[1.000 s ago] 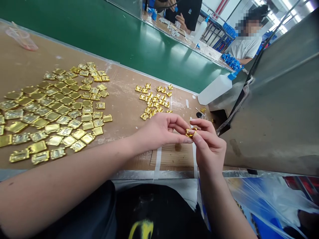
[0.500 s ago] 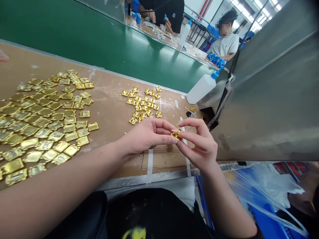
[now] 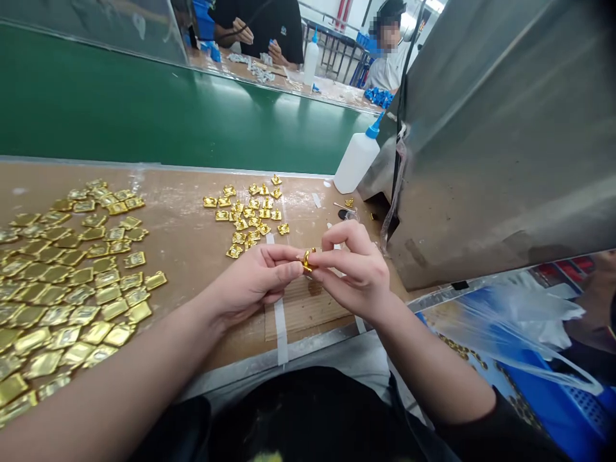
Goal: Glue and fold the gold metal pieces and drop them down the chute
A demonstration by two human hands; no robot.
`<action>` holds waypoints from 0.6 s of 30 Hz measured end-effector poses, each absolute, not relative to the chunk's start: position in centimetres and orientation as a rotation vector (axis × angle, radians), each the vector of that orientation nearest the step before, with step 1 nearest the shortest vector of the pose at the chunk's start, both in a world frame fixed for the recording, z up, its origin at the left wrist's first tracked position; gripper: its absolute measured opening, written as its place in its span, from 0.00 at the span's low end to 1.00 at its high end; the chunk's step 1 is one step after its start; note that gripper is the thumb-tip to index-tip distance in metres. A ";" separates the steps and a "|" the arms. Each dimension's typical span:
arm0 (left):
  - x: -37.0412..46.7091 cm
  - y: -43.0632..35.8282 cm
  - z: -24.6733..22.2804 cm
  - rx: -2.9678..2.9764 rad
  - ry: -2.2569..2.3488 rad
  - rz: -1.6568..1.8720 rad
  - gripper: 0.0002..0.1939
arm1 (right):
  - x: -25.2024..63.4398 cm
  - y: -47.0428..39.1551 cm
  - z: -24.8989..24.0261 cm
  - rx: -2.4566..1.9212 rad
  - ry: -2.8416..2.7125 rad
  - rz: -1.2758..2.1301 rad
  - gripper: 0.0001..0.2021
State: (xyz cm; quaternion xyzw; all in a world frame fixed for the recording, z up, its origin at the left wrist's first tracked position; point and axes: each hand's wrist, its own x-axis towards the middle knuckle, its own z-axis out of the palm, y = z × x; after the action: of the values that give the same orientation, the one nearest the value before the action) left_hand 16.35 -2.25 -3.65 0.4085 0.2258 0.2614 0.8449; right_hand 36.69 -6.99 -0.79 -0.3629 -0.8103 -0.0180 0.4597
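Observation:
Between my two hands is a small shiny gold piece, with a curved part standing up from it. My left hand pinches it from the left between thumb and fingers. From the right, the fingertips of my right hand grip the same piece and partly cover it. Below the hands lies a strip of corrugated cardboard taped to the table. Beyond my left hand sits a cluster of small gold pieces with raised parts.
Many flat gold plates cover the table's left side. A white squeeze bottle with a blue nozzle stands at the back, beside a metal panel. Past the green belt, co-workers sit at another bench. Right of me is a blue crate.
My view has turned slightly, so the scene sits further left. Both hands keep hold of the gold piece, which appears tilted more upright.

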 end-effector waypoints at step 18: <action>16.6 -2.3 -3.0 0.898 0.517 0.639 0.18 | 35.9 -7.0 -1.2 -0.968 -1.895 0.022 0.03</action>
State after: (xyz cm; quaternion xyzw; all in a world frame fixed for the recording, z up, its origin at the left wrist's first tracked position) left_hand 16.58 -2.34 -3.03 0.4217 0.2429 0.3002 0.8204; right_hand 35.90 -7.04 -1.23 -0.3976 -0.7785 0.0090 0.4856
